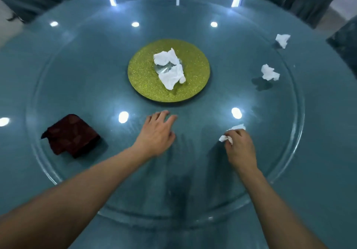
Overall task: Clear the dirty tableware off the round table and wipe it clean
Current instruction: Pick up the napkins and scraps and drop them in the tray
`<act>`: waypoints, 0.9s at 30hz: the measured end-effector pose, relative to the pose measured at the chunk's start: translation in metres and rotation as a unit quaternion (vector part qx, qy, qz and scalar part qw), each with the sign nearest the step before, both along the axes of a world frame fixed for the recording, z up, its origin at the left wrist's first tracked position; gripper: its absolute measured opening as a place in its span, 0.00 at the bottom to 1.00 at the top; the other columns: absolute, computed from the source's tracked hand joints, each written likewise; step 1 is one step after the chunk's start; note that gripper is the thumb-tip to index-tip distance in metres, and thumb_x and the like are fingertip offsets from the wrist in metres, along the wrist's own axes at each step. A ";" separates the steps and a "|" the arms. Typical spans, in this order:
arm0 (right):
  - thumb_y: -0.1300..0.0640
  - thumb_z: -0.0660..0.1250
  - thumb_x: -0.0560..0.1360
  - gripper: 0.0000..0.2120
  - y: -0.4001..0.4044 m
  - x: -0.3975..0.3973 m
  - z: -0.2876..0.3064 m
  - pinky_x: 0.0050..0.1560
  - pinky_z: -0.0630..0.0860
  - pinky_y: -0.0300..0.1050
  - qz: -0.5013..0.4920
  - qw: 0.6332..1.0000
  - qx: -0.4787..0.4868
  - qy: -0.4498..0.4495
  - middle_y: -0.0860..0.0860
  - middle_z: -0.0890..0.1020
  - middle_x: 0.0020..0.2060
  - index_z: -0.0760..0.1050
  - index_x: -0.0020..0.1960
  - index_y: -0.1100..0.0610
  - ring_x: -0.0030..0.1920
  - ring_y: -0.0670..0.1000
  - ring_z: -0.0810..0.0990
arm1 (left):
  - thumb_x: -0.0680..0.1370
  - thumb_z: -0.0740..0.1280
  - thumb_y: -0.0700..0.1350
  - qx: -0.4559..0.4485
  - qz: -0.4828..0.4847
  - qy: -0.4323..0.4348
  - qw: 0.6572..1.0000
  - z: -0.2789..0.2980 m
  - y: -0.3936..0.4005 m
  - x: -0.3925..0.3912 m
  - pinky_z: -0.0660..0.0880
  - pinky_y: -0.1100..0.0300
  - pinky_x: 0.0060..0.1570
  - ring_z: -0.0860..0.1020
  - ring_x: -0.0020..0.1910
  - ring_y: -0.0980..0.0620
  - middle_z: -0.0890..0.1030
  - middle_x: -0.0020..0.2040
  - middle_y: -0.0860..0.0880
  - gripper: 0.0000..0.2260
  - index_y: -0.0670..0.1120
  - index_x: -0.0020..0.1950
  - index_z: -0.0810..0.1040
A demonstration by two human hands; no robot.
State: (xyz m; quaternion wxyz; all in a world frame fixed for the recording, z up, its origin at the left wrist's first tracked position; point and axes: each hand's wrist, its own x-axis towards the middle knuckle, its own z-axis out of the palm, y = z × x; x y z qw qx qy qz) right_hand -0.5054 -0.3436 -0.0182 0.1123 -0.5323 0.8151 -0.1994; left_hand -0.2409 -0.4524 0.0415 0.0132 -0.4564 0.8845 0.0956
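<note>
1. A folded dark maroon cloth [70, 135] lies at the left of the round blue-green glass-topped table [38, 65], untouched and well apart from both hands. It looks like the wiping cloth, so wiping is judged not yet begun.
2. The left hand [157, 131] rests flat on the glass near the middle, fingers straight and spread, holding nothing, just short of the gold disc.
3. The glittery yellow-green round disc [146, 74] sits at the table's centre, with two crumpled white paper napkins [170, 69] lying on it.
4. The right hand [238, 144] has its fingers curled round a crumpled white tissue [234, 131], pinching it against the glass at the near right.
5. Two more crumpled white tissue balls lie well apart on the right: the nearer wad [269, 73] and the far wad [282, 40] by the rim.
6. No plates, bowls or cups are in view, so the tableware appears cleared. What seems left: gathering the four loose pieces of paper, then wiping the smeared glass with the cloth.
</note>
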 end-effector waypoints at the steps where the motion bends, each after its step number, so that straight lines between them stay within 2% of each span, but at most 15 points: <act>1: 0.66 0.70 0.73 0.07 -0.013 0.003 -0.002 0.49 0.75 0.52 0.016 1.000 -0.017 0.002 0.57 0.79 0.52 0.81 0.50 0.59 0.50 0.61 0.76 | 0.79 0.62 0.50 -0.006 0.003 -0.001 1.000 -0.001 -0.022 -0.010 0.66 0.45 0.67 0.69 0.70 0.40 0.69 0.73 0.43 0.25 0.48 0.76 0.67; 6: 0.68 0.71 0.71 0.09 -0.076 0.009 -0.011 0.46 0.74 0.51 0.056 0.996 -0.068 0.023 0.56 0.80 0.52 0.81 0.49 0.58 0.47 0.61 0.75 | 0.82 0.59 0.53 -0.031 0.018 -0.035 0.999 -0.008 -0.128 -0.052 0.64 0.41 0.70 0.63 0.74 0.37 0.60 0.79 0.41 0.28 0.52 0.80 0.56; 10: 0.68 0.72 0.70 0.09 -0.107 0.001 -0.013 0.47 0.73 0.48 0.080 0.990 -0.109 0.031 0.55 0.80 0.51 0.81 0.49 0.59 0.47 0.60 0.76 | 0.82 0.60 0.58 0.008 0.049 -0.070 0.996 -0.020 -0.196 -0.079 0.56 0.36 0.74 0.52 0.80 0.35 0.47 0.83 0.41 0.32 0.59 0.82 0.48; 12: 0.67 0.72 0.70 0.10 -0.119 -0.011 -0.011 0.48 0.72 0.46 0.085 0.988 -0.125 0.034 0.54 0.80 0.51 0.81 0.49 0.58 0.47 0.59 0.76 | 0.80 0.62 0.62 0.023 0.063 -0.088 0.994 -0.026 -0.224 -0.087 0.55 0.35 0.74 0.50 0.80 0.34 0.42 0.83 0.42 0.35 0.61 0.82 0.46; 16: 0.64 0.69 0.71 0.09 -0.143 -0.058 0.000 0.49 0.74 0.54 0.085 0.982 -0.153 0.067 0.53 0.80 0.50 0.80 0.50 0.56 0.46 0.59 0.76 | 0.76 0.65 0.69 0.065 0.100 -0.061 0.991 -0.043 -0.266 -0.096 0.53 0.32 0.74 0.47 0.81 0.35 0.40 0.83 0.45 0.39 0.66 0.81 0.47; 19: 0.59 0.68 0.71 0.11 -0.164 -0.104 0.015 0.50 0.71 0.54 0.049 0.975 -0.170 0.137 0.54 0.81 0.49 0.80 0.53 0.53 0.47 0.60 0.77 | 0.73 0.59 0.75 0.069 0.122 -0.068 0.988 -0.056 -0.283 -0.096 0.52 0.33 0.74 0.48 0.81 0.36 0.43 0.83 0.46 0.40 0.67 0.80 0.46; 21: 0.58 0.69 0.71 0.17 -0.180 -0.138 0.023 0.53 0.69 0.55 0.010 0.973 -0.156 0.173 0.56 0.81 0.51 0.78 0.60 0.53 0.51 0.62 0.77 | 0.74 0.54 0.76 0.060 0.125 -0.081 0.987 -0.065 -0.288 -0.097 0.52 0.35 0.74 0.50 0.81 0.37 0.47 0.84 0.46 0.38 0.66 0.81 0.48; 24: 0.58 0.68 0.72 0.27 -0.210 -0.187 0.029 0.58 0.69 0.57 -0.043 0.977 -0.104 0.179 0.60 0.79 0.58 0.70 0.71 0.56 0.57 0.65 0.76 | 0.78 0.54 0.72 -0.007 0.117 -0.065 0.991 -0.075 -0.284 -0.099 0.56 0.36 0.73 0.59 0.78 0.36 0.57 0.82 0.44 0.34 0.59 0.81 0.57; 27: 0.58 0.66 0.75 0.30 -0.234 -0.221 0.026 0.62 0.68 0.56 -0.083 0.974 -0.002 0.213 0.62 0.73 0.63 0.64 0.75 0.57 0.61 0.64 0.73 | 0.81 0.60 0.62 -0.069 0.085 -0.035 0.993 -0.075 -0.272 -0.102 0.66 0.37 0.66 0.72 0.68 0.32 0.71 0.73 0.39 0.25 0.52 0.76 0.69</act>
